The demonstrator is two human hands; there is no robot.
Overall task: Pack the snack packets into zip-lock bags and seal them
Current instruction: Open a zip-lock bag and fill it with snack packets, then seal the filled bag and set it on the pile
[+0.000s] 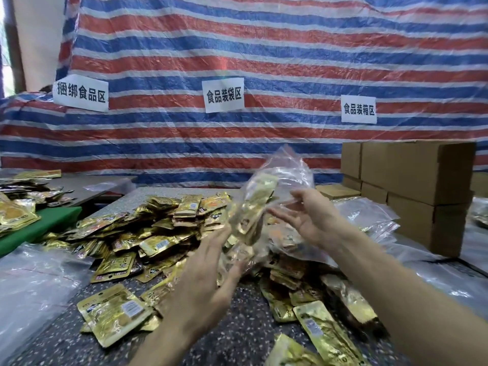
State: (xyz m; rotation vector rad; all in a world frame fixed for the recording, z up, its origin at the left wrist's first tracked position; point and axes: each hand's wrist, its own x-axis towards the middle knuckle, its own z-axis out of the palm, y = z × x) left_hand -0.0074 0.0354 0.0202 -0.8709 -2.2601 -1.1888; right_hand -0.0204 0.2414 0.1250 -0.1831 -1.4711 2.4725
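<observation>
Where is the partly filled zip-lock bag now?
Head view, centre-right: the zip-lock bag is raised between the left hand and right hand, above the snack packets, left of the cardboard boxes.

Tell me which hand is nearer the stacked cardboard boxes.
Right. The right hand is left of the cardboard boxes; the left hand is lower, farther left, over the snack packets.

Blurred zip-lock bag [284, 170], cropped packet [287, 351]
The bag's contents smear, seemingly gold packets [260, 194]; below the bag, the packet runs off the bottom edge.
</observation>
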